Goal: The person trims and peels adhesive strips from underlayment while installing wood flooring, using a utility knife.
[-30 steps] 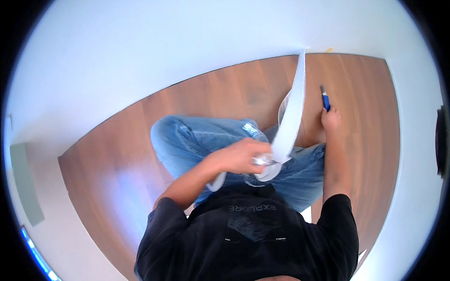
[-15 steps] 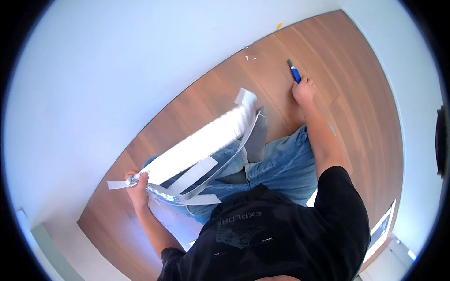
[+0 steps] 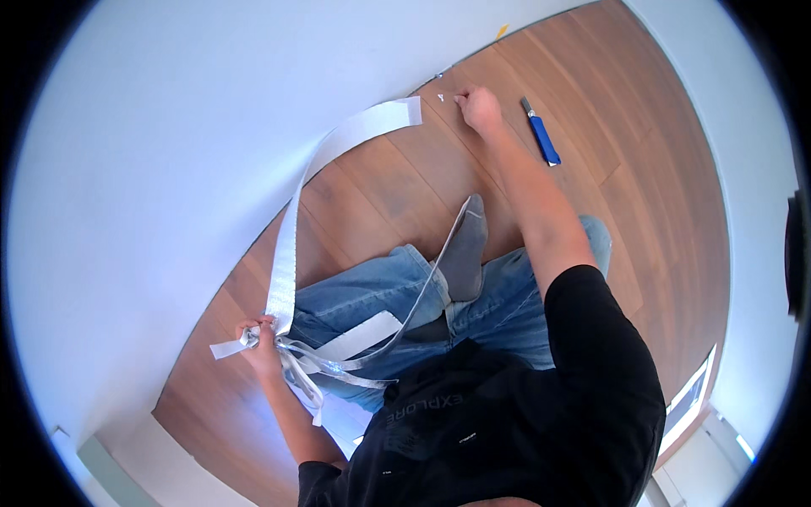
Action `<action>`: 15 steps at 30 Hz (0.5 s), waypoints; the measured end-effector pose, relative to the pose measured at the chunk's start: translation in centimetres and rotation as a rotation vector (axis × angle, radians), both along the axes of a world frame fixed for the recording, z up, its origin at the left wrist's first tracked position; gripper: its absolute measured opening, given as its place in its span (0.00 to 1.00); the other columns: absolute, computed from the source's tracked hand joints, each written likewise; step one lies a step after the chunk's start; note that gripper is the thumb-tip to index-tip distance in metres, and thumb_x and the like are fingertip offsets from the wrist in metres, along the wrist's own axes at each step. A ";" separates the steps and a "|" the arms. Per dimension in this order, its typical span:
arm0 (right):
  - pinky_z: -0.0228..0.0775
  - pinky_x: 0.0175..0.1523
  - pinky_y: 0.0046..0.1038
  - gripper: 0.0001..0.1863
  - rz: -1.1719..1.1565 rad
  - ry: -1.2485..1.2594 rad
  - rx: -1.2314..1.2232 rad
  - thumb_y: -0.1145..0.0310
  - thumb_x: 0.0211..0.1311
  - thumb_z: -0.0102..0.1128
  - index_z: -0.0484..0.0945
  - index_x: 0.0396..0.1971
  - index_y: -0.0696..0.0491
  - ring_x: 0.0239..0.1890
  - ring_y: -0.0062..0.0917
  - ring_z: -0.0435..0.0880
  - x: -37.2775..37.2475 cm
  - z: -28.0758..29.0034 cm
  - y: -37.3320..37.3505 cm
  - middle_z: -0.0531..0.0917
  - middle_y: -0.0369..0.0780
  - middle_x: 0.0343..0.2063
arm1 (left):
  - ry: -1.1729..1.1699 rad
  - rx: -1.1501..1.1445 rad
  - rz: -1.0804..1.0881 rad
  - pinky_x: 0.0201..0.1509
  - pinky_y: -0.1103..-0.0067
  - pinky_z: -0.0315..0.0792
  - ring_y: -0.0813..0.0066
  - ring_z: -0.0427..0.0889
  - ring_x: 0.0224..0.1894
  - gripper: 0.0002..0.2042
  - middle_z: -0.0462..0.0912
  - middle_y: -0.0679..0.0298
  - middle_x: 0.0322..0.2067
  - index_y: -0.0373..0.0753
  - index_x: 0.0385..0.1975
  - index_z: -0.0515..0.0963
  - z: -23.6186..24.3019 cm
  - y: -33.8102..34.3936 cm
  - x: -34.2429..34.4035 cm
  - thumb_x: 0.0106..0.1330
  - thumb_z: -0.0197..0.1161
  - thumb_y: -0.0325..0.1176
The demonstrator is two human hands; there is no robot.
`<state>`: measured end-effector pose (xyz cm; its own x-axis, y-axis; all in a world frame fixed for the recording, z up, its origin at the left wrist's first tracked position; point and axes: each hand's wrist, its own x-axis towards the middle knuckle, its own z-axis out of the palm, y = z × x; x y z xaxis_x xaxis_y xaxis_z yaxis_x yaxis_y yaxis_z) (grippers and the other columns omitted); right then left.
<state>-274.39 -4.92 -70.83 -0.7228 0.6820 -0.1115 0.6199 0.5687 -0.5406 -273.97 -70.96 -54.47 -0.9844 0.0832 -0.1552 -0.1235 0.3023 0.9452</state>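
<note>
And there, the left hand clutched white strips, while the right hand, grip unclear, had a scrap just left, a blue-handled tool right!

The scene is bright, with a cool cast over the pale wall; bluish-white glare washes the floor at lower left, and the strip gleams. The black shirt swallows detail. Fisheye distortion bows straight edges (the corners fall to black).
</note>
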 end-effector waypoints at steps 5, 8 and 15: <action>0.78 0.51 0.43 0.13 0.149 -0.010 0.106 0.61 0.68 0.64 0.86 0.43 0.55 0.45 0.46 0.86 -0.6 0.6 0.5 0.88 0.51 0.40 | 0.031 0.033 0.041 0.31 0.84 0.68 0.82 0.75 0.29 0.10 0.86 0.56 0.36 0.40 0.39 0.68 -1.8 -0.1 -0.4 0.67 0.63 0.20; 0.77 0.51 0.42 0.13 0.112 0.011 0.031 0.61 0.69 0.63 0.86 0.41 0.55 0.44 0.45 0.86 -1.5 0.9 -0.6 0.88 0.49 0.40 | 0.030 0.057 0.003 0.26 0.85 0.63 0.85 0.70 0.24 0.11 0.86 0.57 0.36 0.41 0.40 0.68 -1.7 0.0 -0.7 0.67 0.63 0.20; 0.78 0.50 0.43 0.13 0.046 0.024 0.093 0.61 0.70 0.63 0.86 0.41 0.55 0.43 0.44 0.87 -2.7 0.0 -2.5 0.89 0.48 0.38 | -0.044 0.049 0.042 0.39 0.81 0.72 0.78 0.78 0.34 0.11 0.85 0.56 0.36 0.40 0.40 0.68 -1.7 -0.1 -0.5 0.67 0.62 0.19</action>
<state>-277.04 -7.42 -70.85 -0.7556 0.6543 -0.0312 0.5792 0.6451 -0.4983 -274.46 -71.09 -56.19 -0.9795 0.0503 -0.1952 -0.1769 0.2493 0.9521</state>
